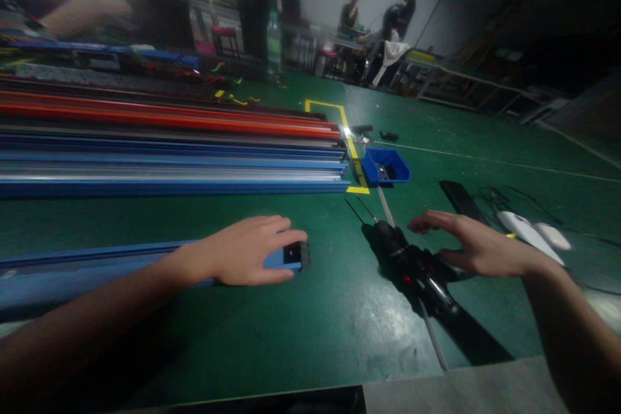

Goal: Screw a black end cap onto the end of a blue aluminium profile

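Note:
My left hand point(247, 249) lies over the right end of a blue rail point(160, 255), its thumb and fingers wrapped around the rail's sides. A dark end piece point(305, 255) shows at the rail's tip, just past the fingertips. On the green table to the right lies a black power drill point(412, 265) with a long thin bit pointing up and left. My right hand point(466, 242) hovers beside the drill's handle, fingers apart and nothing between them.
Long red rails point(194, 116) and blue rails point(194, 171) lie across the back left. A blue bin point(388, 165) with small parts stands past their ends, near yellow tape point(356, 158). Cables and a white device point(528, 235) lie at right. People are in the background.

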Tool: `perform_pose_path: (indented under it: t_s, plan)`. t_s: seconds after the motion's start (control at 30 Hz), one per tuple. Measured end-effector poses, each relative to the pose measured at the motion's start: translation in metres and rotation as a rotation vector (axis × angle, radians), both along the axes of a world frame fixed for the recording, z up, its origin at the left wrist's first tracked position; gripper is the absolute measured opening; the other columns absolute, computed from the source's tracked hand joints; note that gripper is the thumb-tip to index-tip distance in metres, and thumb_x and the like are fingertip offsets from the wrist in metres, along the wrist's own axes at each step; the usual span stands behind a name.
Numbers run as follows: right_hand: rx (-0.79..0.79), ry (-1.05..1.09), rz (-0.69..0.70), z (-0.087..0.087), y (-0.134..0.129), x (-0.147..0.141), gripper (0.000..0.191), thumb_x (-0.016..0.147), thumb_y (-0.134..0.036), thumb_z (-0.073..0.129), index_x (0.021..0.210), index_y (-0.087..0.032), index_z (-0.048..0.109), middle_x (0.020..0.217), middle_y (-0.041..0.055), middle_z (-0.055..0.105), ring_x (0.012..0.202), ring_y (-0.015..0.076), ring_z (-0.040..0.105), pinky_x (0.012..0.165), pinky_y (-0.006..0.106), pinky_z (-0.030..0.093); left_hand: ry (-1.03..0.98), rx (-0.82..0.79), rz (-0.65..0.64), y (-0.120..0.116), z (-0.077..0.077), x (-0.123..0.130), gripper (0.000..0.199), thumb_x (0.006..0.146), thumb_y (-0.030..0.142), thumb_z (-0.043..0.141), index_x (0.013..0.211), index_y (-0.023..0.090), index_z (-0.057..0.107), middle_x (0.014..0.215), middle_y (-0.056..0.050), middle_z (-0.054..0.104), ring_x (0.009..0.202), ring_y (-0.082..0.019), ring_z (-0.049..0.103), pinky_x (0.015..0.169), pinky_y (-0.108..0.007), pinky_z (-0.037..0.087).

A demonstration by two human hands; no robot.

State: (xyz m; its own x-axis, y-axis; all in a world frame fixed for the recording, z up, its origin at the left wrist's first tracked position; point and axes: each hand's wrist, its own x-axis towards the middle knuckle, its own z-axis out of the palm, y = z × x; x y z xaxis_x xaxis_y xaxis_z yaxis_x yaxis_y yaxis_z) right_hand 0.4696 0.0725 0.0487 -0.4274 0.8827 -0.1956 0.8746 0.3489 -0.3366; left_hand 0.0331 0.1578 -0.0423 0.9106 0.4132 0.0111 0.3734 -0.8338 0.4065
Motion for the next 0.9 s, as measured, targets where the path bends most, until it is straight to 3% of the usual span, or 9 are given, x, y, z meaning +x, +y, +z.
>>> perform_pose_path:
  t_s: [0.17,0.27,0.33,0.5,0.7,0.9]
  plan:
    - [-0.065,-0.064,0.031,-0.029,-0.044,0.017,0.081,0.073,-0.008,0.062,0.152,-0.020,0.048,0.136,0.0165,0.067,0.118,0.0293,0.071,0.096,0.043,0.062,-0.002,0.018,-0.011,0.001,0.000,0.001,0.059,0.097,0.061,0.056,0.146,0.030,0.056,0.119,-0.008,0.067,0.103,-0.025,0.065,0.092,-0.038,0.050]
    - [0.001,-0.113,-0.016,-0.044,-0.050,0.018,0.073,0.078,-0.010,0.065,0.149,-0.017,0.050,0.129,0.0181,0.068,0.110,0.0300,0.072,0.092,0.045,0.062,0.011,0.038,-0.029,0.003,0.001,0.002,0.057,0.097,0.060,0.057,0.144,0.029,0.057,0.117,-0.008,0.067,0.102,-0.025,0.065,0.091,-0.038,0.050]
    - [0.026,-0.156,-0.030,-0.050,-0.049,0.017,0.062,0.077,-0.011,0.066,0.138,-0.017,0.059,0.121,0.0173,0.070,0.102,0.0303,0.073,0.086,0.044,0.061,0.021,0.039,-0.047,0.004,0.002,0.002,0.057,0.096,0.059,0.057,0.144,0.028,0.057,0.116,-0.008,0.067,0.102,-0.024,0.066,0.090,-0.037,0.050]
    - [-0.067,-0.194,-0.027,-0.057,-0.044,0.013,0.029,0.083,-0.018,0.065,0.111,-0.017,0.062,0.098,0.0116,0.074,0.080,0.0253,0.074,0.065,0.033,0.054,0.056,0.062,-0.063,0.006,0.004,0.002,0.059,0.098,0.060,0.054,0.147,0.028,0.055,0.123,-0.010,0.067,0.106,-0.025,0.066,0.092,-0.038,0.050]
    - [0.223,-0.421,0.078,-0.054,-0.052,0.000,0.013,0.090,-0.015,0.060,0.103,-0.015,0.061,0.089,0.0115,0.071,0.079,0.0264,0.070,0.071,0.036,0.049,0.060,0.105,-0.093,0.006,0.005,0.004,0.057,0.097,0.057,0.055,0.143,0.025,0.056,0.119,-0.010,0.068,0.104,-0.025,0.067,0.091,-0.037,0.050]
    - [0.520,-0.650,0.174,-0.058,-0.065,-0.009,0.028,0.100,-0.008,0.050,0.126,-0.009,0.061,0.089,0.0124,0.071,0.074,0.0237,0.066,0.071,0.034,0.043,0.084,0.087,-0.040,0.002,0.006,-0.016,0.054,0.093,0.052,0.061,0.140,0.026,0.059,0.117,-0.008,0.068,0.104,-0.024,0.066,0.095,-0.037,0.050]
